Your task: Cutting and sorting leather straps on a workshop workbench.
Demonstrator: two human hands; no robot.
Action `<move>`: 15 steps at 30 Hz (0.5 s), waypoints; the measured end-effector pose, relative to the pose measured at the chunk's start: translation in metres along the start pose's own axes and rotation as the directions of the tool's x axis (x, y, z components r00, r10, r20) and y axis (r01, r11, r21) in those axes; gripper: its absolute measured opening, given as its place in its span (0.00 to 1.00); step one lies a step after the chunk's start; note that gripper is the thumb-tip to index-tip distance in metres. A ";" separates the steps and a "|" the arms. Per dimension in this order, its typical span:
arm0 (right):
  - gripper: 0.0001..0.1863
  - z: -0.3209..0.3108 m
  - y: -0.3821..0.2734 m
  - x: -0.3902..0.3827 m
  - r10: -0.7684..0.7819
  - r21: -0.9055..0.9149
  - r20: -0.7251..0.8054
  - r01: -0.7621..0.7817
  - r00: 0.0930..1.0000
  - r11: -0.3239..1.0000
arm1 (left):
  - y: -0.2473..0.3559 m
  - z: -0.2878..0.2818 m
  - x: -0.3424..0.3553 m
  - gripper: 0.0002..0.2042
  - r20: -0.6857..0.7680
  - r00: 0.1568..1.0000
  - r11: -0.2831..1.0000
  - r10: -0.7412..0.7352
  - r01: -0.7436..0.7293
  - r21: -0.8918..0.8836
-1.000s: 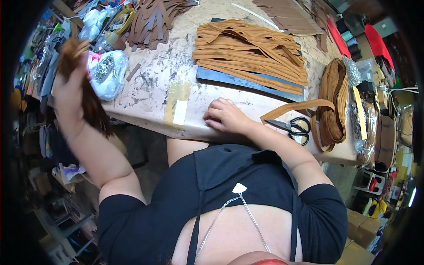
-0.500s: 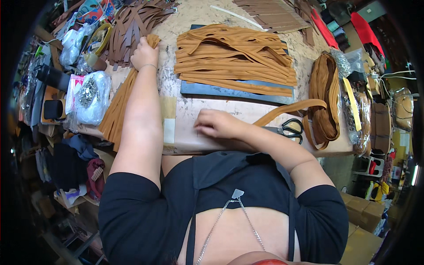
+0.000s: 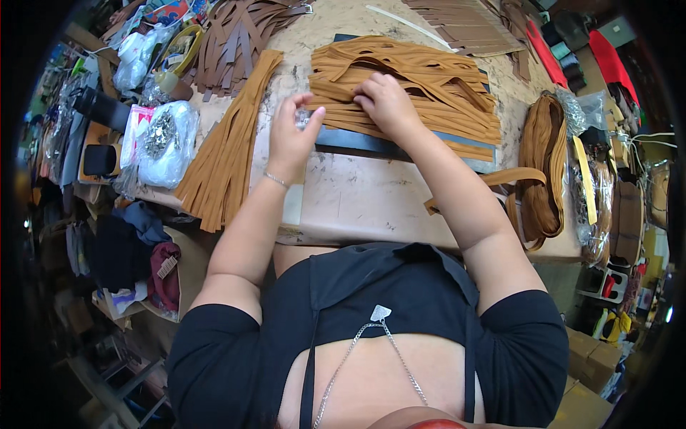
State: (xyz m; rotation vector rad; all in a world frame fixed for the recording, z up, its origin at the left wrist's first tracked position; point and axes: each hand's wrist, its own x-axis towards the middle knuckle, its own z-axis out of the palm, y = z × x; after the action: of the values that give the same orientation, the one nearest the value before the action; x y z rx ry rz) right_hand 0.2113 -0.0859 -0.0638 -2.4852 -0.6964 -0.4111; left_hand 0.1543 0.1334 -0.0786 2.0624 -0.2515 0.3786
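Note:
My left hand [image 3: 291,136] is open, thumb and fingers apart, beside the near left corner of the brown zipper-tape pile [image 3: 443,118]. Over the middle of that pile, my right hand [image 3: 389,106] has its fingers curled down against the strips; what its fingertips hold, if anything, is hidden. The pile of long strips lies across a dark flat board [image 3: 357,141]. Left of my left hand, a fanned bundle of the same zipper tape [image 3: 232,146] hangs over the table's near edge. A looped coil of zipper tape [image 3: 541,164] sits at the right, its loose end passing behind my right forearm.
Dark brown strips [image 3: 246,39] lie at the far left, and more strips [image 3: 464,25] at the far right. A clear bag of metal parts [image 3: 168,146] and a black bottle [image 3: 100,107] stand left. A thin white strip [image 3: 407,25] lies at the back. Spools [image 3: 564,61] crowd the right.
My left hand has let go of the fanned bundle and moved right and nearer. My right hand has reached forward from the table's front onto the pile. The scissors have gone from sight.

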 end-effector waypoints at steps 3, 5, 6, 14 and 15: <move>0.06 -0.016 -0.025 0.001 -0.039 -0.037 -0.203 0.033 0.978 0.999 | 0.012 0.004 -0.029 0.19 0.318 0.817 0.529 -0.481 0.560 -0.638; 0.07 -0.024 -0.042 -0.002 -0.088 -0.026 -0.204 0.084 0.975 0.996 | 0.026 0.010 -0.036 0.18 0.382 0.801 0.440 -0.461 0.581 -0.685; 0.08 -0.023 -0.050 -0.006 -0.151 0.085 -0.066 0.157 0.986 0.984 | 0.034 0.012 -0.039 0.18 0.372 0.831 0.271 -0.413 0.502 -0.821; 0.08 -0.007 -0.027 -0.016 -0.105 -0.156 -0.025 0.100 0.994 0.983 | 0.019 0.031 -0.055 0.14 0.227 0.867 -0.002 -0.443 0.252 -0.968; 0.08 -0.005 -0.019 -0.016 -0.107 -0.154 -0.025 0.102 0.994 0.983 | 0.015 0.033 -0.059 0.14 0.221 0.886 0.026 -0.408 0.253 -0.967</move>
State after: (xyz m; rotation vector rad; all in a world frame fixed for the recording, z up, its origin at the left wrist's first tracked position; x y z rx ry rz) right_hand 0.1871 -0.0808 -0.0582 -2.5855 -0.8117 -0.5618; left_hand 0.1001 0.0988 -0.1034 0.6045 0.1001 -0.0422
